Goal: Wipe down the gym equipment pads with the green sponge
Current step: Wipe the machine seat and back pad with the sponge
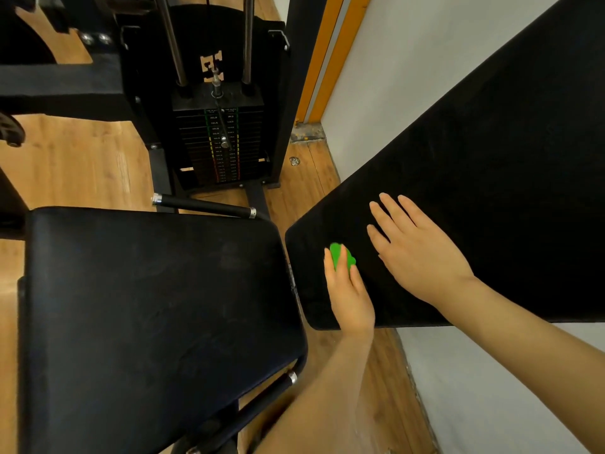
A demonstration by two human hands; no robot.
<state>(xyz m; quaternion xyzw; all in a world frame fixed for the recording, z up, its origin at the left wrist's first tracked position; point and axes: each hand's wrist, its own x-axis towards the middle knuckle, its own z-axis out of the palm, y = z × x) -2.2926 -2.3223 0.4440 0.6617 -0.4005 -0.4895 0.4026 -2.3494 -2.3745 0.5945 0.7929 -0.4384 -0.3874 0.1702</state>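
The left hand (348, 290) held the green sponge (340, 257) against the lower end of the long black back pad (474, 152), its fingers (339, 262) curled over the sponge so that only part of the green showed between them. The right hand (415, 253) lay flat on the same pad, just beside the sponge, with its fingers straight and slightly spread, holding nothing. The back pad slanted up toward the top right along a pale wall (386, 70). To the left, apart from it, sat the black seat pad (154, 309), with a black handle bar (203, 206) just past its far edge. Beyond that stood the weight stack (219, 142) on the wooden floor (82, 165).
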